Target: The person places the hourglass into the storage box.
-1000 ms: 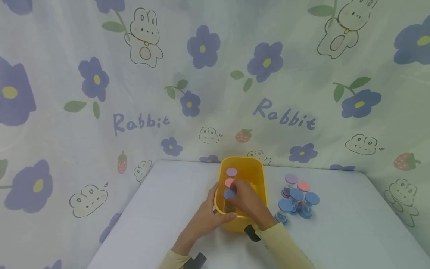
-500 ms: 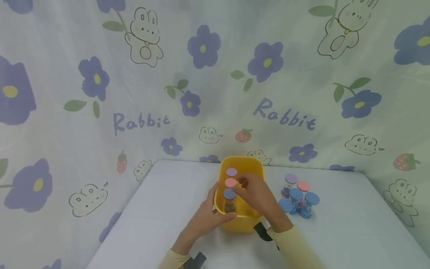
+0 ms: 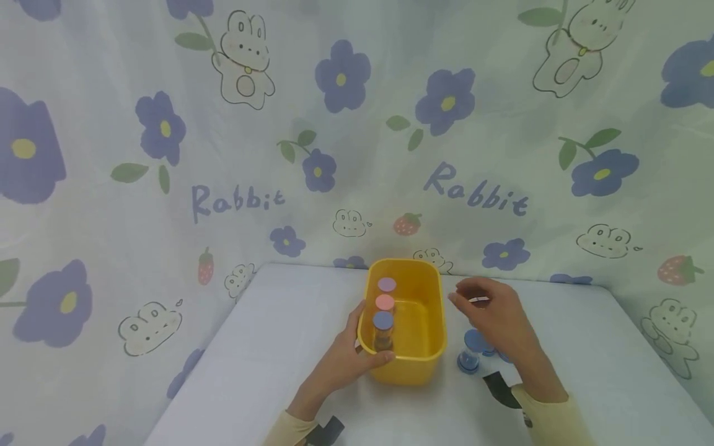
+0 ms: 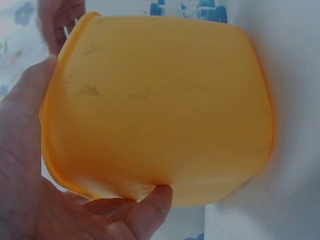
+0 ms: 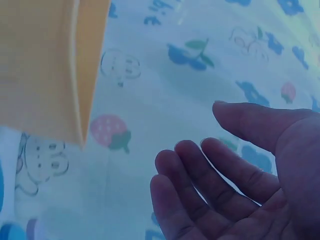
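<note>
A yellow tub [image 3: 426,353] stands on the white table. Three sand timers stand in a row along its left wall, capped purple [image 3: 387,284], pink [image 3: 385,302] and blue [image 3: 383,320]. My left hand [image 3: 357,354] grips the tub's near left corner, thumb on the front rim; the left wrist view shows that thumb [image 4: 147,207] against the tub's outer wall [image 4: 165,100]. My right hand [image 3: 488,310] hovers with relaxed fingers and holds nothing, just right of the tub, above more timers on the table. A blue-capped timer [image 3: 470,351] shows beside it. In the right wrist view the palm [image 5: 235,185] is bare.
The table [image 3: 268,347] has its far edge against a flower-and-rabbit print curtain [image 3: 234,186]. My right hand hides most of the loose timers. The tub's right half [image 3: 418,322] holds nothing.
My right hand left the blue-capped timer standing in the tub, lifted out and moved right over the loose timers. The left hand kept its hold on the tub.
</note>
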A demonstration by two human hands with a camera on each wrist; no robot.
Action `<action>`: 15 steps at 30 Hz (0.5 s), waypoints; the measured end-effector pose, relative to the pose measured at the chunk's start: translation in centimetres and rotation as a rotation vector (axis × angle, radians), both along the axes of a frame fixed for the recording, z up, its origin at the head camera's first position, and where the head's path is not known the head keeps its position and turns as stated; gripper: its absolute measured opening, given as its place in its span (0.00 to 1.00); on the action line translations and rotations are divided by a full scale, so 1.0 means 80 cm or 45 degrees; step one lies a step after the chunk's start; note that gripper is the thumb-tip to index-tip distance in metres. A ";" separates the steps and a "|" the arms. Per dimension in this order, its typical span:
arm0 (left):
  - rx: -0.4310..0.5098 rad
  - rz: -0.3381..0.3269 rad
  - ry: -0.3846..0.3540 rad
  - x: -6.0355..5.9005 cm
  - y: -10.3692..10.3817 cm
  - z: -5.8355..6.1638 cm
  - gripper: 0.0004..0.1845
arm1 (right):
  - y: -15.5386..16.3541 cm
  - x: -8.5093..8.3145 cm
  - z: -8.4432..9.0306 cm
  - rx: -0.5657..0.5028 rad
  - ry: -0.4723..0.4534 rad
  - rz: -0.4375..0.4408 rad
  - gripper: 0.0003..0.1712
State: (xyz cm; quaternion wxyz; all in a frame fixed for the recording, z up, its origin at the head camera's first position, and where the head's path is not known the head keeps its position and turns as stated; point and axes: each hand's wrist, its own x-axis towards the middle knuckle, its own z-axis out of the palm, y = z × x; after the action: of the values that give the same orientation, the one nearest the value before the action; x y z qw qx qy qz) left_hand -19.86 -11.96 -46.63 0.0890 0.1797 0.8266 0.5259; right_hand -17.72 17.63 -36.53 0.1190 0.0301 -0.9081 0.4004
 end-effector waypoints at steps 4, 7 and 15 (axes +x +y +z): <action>-0.009 0.004 0.012 0.000 0.001 0.001 0.61 | 0.036 0.005 -0.006 0.008 -0.029 -0.062 0.22; -0.006 0.001 0.008 0.001 0.001 0.003 0.61 | 0.062 0.008 -0.014 0.014 0.016 -0.077 0.23; -0.041 0.026 -0.009 0.002 0.001 0.003 0.61 | 0.118 0.010 -0.052 -0.015 0.056 -0.147 0.27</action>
State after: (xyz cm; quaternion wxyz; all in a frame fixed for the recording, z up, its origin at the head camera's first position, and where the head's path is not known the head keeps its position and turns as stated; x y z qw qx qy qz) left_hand -19.72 -11.87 -46.36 0.0895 0.1677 0.8364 0.5141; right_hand -16.90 27.07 -40.69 0.1621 -0.0144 -0.9031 0.3974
